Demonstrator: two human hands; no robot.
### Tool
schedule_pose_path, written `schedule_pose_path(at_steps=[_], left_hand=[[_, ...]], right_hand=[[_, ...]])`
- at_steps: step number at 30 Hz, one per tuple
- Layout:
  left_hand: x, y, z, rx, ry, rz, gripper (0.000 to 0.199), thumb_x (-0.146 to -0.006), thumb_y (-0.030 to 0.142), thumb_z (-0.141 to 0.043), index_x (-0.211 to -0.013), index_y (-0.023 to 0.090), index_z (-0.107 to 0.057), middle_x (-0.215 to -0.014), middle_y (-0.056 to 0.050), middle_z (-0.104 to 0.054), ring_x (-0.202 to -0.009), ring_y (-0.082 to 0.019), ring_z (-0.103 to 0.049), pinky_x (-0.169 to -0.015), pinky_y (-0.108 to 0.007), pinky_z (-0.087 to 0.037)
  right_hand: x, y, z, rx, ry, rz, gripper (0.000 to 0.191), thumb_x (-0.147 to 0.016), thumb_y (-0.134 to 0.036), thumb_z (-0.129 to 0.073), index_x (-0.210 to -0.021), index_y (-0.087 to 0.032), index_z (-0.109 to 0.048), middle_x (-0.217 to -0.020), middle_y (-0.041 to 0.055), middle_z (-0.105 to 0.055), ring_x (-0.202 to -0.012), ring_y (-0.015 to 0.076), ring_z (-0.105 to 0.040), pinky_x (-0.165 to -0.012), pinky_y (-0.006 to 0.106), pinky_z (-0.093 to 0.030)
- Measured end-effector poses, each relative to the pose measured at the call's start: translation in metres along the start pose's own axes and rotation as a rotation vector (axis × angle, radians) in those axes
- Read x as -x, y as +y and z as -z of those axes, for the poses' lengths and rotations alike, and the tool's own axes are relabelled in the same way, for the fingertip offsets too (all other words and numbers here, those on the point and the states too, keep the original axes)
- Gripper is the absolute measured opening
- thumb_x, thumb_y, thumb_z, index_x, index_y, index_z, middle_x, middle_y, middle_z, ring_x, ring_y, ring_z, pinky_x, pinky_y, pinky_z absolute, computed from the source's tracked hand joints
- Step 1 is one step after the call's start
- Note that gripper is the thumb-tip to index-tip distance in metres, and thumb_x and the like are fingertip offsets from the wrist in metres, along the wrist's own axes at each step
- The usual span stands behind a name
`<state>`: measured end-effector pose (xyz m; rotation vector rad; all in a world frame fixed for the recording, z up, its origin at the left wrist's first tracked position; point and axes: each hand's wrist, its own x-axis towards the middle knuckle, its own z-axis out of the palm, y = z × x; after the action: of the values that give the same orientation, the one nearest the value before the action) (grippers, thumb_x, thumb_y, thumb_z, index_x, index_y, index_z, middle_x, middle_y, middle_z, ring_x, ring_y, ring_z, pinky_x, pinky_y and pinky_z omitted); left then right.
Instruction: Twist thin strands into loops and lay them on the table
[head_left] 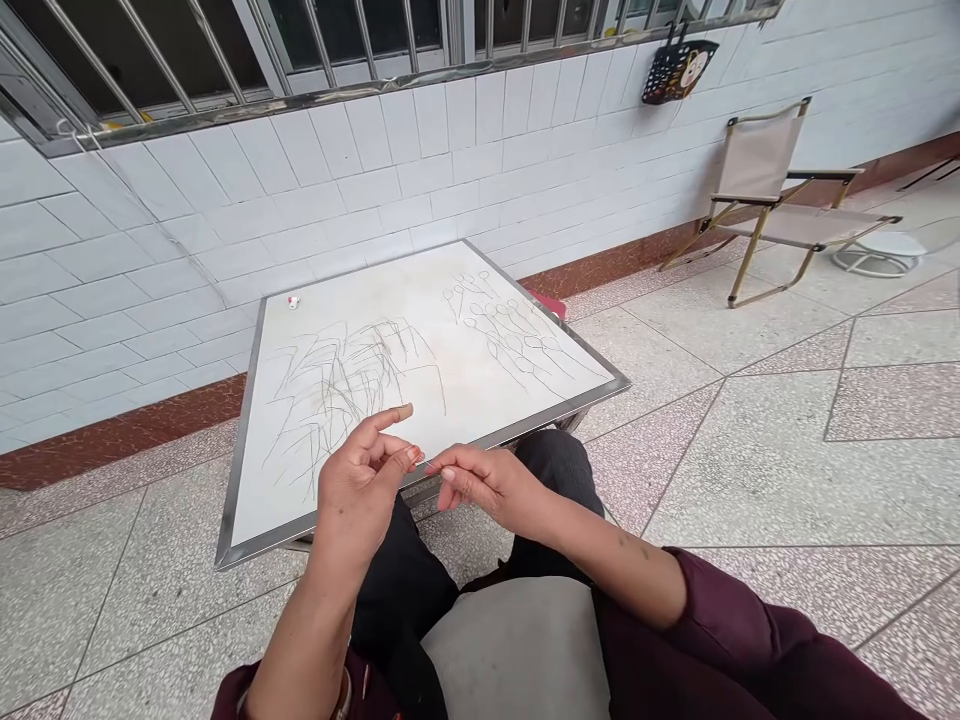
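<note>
My left hand (364, 480) is closed in a pinch of thumb and a finger, with the index finger stretched out above. Close to its right, my right hand (484, 482) also pinches, thumb against index finger. Whatever lies between the fingertips is too thin or small to make out. Both hands are over the near edge of a white table (427, 265) with a metal rim. Beyond my left hand lies a loose heap of thin, dark, bent wire-like strands (360, 365). Similar strands with looped ends (517, 335) lie in a group on the table's right side.
A small red-and-white object (293, 302) sits at the table's far left corner. White tiled wall (405, 180) and a barred window rise behind. At right stand a folding chair (780, 215) and a low white stool (881, 245). A black basket (679, 70) hangs from the bars.
</note>
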<state>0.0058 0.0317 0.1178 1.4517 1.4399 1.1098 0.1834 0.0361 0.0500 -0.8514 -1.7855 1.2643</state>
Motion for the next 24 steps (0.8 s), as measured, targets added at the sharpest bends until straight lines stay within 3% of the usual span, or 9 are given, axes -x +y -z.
schedule_pose_path(at_steps=[5,10,16,20,24], left_hand=[[0.002,-0.003,-0.005,-0.001,0.012,0.0,0.041,-0.076,0.028,-0.068,-0.117,0.023,-0.067,-0.066,0.004,-0.066,-0.07,-0.016,-0.06,-0.077,-0.03,-0.048],[0.001,-0.007,-0.007,0.046,0.003,0.009,0.041,-0.076,0.027,-0.068,-0.117,0.023,-0.067,-0.066,0.004,-0.065,-0.071,-0.016,-0.06,-0.078,-0.03,-0.048],[-0.007,-0.013,0.001,0.141,0.031,0.033,0.044,-0.073,0.029,-0.074,-0.116,0.02,-0.067,-0.066,0.003,-0.068,-0.072,-0.016,-0.061,-0.078,-0.031,-0.049],[-0.014,-0.019,0.012,0.222,0.123,0.023,0.047,-0.068,0.028,-0.078,-0.113,0.017,-0.067,-0.065,0.002,-0.069,-0.071,-0.016,-0.061,-0.072,-0.029,-0.05],[-0.018,-0.024,0.016,0.245,0.118,0.036,0.051,-0.066,0.029,-0.079,-0.114,0.015,-0.067,-0.062,0.001,-0.069,-0.069,-0.016,-0.061,-0.07,-0.028,-0.05]], right_hand=[[0.002,0.01,-0.016,-0.134,0.052,-0.106,0.017,-0.095,-0.022,-0.05,-0.095,-0.02,-0.066,-0.061,-0.0041,-0.067,-0.057,0.0104,-0.064,-0.059,0.021,-0.053],[0.006,0.014,-0.021,-0.053,0.152,-0.087,0.015,-0.093,-0.021,-0.05,-0.096,-0.021,-0.066,-0.063,-0.0043,-0.068,-0.059,0.0111,-0.064,-0.062,0.022,-0.053],[0.01,0.009,-0.016,-0.145,0.07,-0.143,0.021,-0.095,-0.031,-0.049,-0.098,-0.019,-0.066,-0.068,-0.0004,-0.069,-0.061,0.0121,-0.064,-0.061,0.023,-0.052],[0.02,0.013,-0.013,-0.085,0.051,-0.135,0.022,-0.096,-0.032,-0.048,-0.096,-0.019,-0.065,-0.07,0.0012,-0.069,-0.064,0.0133,-0.064,-0.063,0.024,-0.052],[0.03,0.021,-0.011,0.042,0.061,-0.068,0.024,-0.098,-0.032,-0.044,-0.094,-0.019,-0.063,-0.074,0.0026,-0.07,-0.067,0.0146,-0.065,-0.064,0.026,-0.05]])
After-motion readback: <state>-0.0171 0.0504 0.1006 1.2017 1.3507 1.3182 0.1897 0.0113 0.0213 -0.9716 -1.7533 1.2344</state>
